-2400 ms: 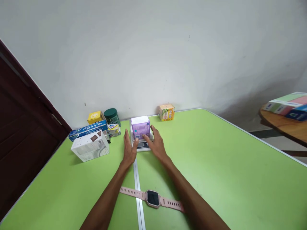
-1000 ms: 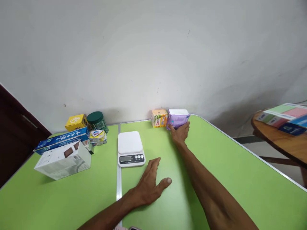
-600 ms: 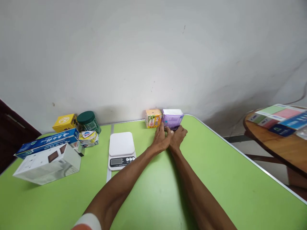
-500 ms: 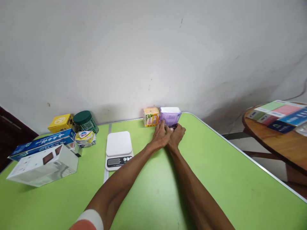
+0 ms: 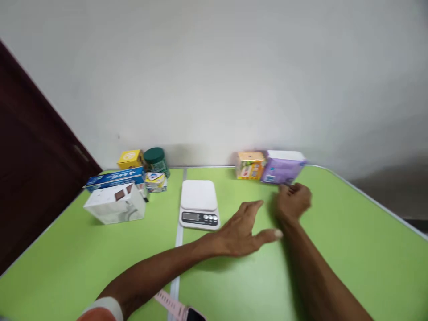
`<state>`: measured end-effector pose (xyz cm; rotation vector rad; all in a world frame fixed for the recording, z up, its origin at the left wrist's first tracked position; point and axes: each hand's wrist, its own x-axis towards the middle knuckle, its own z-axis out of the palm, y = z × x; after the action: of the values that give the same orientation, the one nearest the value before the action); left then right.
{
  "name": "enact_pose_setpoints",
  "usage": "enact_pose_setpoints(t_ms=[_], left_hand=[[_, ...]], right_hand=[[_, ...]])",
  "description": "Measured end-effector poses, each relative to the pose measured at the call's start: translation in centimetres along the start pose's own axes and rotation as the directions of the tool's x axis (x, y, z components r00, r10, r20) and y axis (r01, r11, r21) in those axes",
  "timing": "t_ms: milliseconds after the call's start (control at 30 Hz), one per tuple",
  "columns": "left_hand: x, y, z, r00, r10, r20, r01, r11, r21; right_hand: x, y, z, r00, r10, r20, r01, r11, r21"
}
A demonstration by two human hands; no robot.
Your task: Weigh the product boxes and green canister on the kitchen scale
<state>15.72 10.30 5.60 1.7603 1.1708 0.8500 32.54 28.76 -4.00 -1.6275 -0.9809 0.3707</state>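
A purple pack (image 5: 282, 167) stands at the far edge of the green table (image 5: 351, 240), touching a small orange box (image 5: 250, 165) on its left. My right hand (image 5: 293, 201) hovers just in front of the pack with its fingers curled in; it holds nothing I can see. My left hand (image 5: 243, 229) lies open above the table, fingers stretched toward the right, a little right of a white kitchen scale (image 5: 199, 204). The scale's platform is bare.
At the far left stand a white carton (image 5: 114, 206), a long blue box (image 5: 113, 177), a yellow box (image 5: 130, 158), a green-lidded jar (image 5: 156, 160) and a small yellow-white pack (image 5: 155, 181). A pink watch (image 5: 177, 308) lies near the front edge. A dark door (image 5: 30, 156) is at the left.
Both hands have let go of the purple pack and drawn back from it. My left hand swung away toward the scale side. The view has turned left.
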Motion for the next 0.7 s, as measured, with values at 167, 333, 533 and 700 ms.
enact_pose_setpoints(t_ms=[167,333,533,700], left_hand=[[-12.1,-1.1,-5.7,0.907,0.116,-0.406,-0.045,0.982,0.182],[-20.4,-5.4,-12.6,0.421,0.324,-0.847,0.161,0.892,0.422],[-24.8,-9.1,-19.7,0.012,0.11,-0.994,0.344,0.933,0.107],[-25.6,-10.3,-21.4,0.095,-0.074,-0.993,0.28,0.959,-0.045]], right_hand=[[-3.2,-1.3,-2.7,0.994,0.041,0.104,-0.043,0.999,0.019],[-8.5,-4.7,-5.0,0.971,-0.026,0.237,0.019,0.999,0.033],[-20.8,-14.1,-2.1,0.733,-0.509,0.451,0.304,0.839,0.451],[-32.8,-18.4,3.3,0.46,-0.54,0.705,0.137,0.828,0.544]])
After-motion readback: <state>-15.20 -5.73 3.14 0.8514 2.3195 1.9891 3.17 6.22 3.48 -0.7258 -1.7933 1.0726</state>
